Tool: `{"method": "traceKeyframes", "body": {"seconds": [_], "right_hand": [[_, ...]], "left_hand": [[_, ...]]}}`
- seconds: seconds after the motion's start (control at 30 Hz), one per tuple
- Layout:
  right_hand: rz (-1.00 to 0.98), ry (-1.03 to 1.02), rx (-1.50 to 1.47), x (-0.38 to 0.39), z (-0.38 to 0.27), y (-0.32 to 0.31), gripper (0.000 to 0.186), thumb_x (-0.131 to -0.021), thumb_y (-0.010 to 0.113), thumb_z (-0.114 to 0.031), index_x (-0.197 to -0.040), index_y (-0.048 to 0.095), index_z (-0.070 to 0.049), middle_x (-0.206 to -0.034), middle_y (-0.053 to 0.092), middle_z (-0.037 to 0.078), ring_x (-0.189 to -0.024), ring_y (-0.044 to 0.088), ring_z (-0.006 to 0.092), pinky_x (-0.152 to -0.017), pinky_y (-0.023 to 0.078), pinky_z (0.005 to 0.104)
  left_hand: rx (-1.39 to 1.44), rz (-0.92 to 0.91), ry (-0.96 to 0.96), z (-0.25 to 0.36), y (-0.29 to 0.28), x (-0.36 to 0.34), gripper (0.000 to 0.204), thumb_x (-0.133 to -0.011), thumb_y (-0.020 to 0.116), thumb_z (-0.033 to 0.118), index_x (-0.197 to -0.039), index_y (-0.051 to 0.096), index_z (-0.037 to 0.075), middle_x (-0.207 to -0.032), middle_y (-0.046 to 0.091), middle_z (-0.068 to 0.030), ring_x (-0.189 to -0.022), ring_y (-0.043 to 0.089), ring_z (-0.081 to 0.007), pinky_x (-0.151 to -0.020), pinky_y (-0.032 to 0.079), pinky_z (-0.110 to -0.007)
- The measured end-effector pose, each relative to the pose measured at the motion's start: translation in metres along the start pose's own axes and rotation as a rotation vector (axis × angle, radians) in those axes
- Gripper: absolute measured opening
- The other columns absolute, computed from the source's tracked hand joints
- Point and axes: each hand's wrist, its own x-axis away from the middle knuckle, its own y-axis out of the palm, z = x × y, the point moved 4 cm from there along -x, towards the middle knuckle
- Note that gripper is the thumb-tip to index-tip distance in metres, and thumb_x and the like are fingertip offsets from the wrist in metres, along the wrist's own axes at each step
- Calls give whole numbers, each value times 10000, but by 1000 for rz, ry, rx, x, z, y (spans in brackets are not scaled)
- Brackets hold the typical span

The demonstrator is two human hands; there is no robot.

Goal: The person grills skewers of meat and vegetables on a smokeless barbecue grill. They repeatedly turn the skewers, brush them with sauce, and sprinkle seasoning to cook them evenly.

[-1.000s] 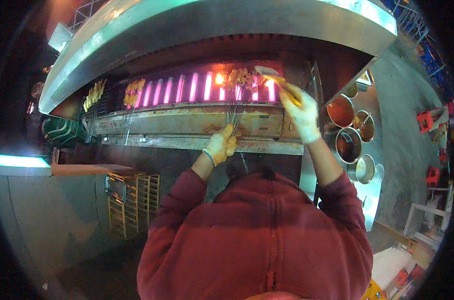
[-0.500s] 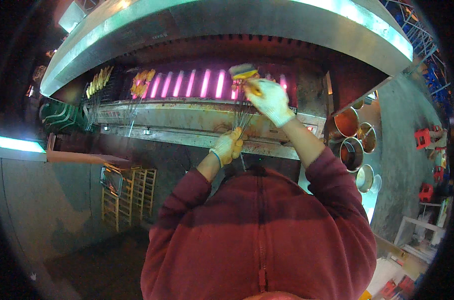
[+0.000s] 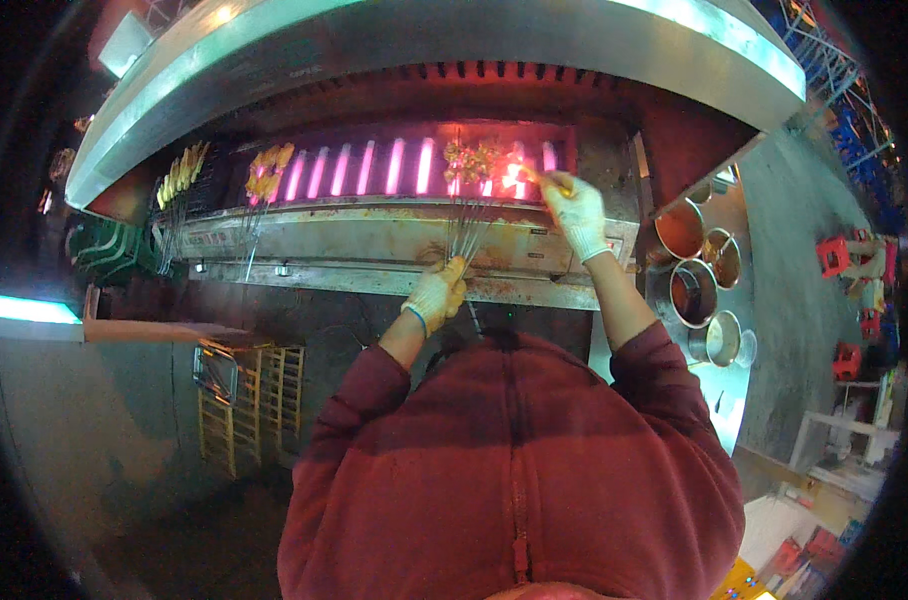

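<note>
My left hand, in a cream glove, is closed around the metal ends of a bunch of skewers, whose browned meat pieces lie over the glowing bars of the grill. My right hand, in a white glove, grips a brush with a yellowish handle at the right side of that meat, its head blurred in the glare. Further left lie two more bunches of skewers, one with browned food, the other with paler yellow pieces.
A steel hood arches over the grill. Steel pots of red sauce and other contents stand on a counter at the right. Red stools are beyond. A wooden rack stands at lower left, green coiled hose or cord at far left.
Half a second ago my right hand swept left over the meat with the brush; it is now back to the right and lower-angled. My left hand still holds the skewers.
</note>
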Motion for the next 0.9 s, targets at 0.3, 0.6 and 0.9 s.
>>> {"method": "traceKeyframes", "body": {"seconds": [0.3, 0.6, 0.9], "right_hand": [[69, -210, -137, 58, -38, 4, 294, -909, 725, -186, -1149, 729, -17, -1051, 748, 144, -957, 720, 190, -850, 548, 307], [-105, -560, 327, 40, -104, 65, 286, -873, 726, -234, -1091, 732, -48, -973, 724, 170, -870, 709, 329, -777, 569, 413], [-113, -683, 256, 66, -111, 90, 335, -869, 713, -317, -1137, 728, -115, -907, 733, 146, -807, 715, 320, -712, 581, 428]], "left_hand": [[-1000, 535, 777, 16, -30, 2, 561, -995, 598, 407, -1420, 442, 75, -756, 628, -135, -659, 611, -257, -592, 481, -401], [-268, 155, 371, 16, -57, -5, 217, -1033, 564, 323, -1065, 550, 109, -713, 463, 28, -604, 441, -114, -548, 359, -302], [-1054, 489, 612, 44, -72, 27, 592, -969, 617, 345, -1452, 475, 33, -1010, 678, -293, -893, 643, -495, -744, 493, -515]]}}
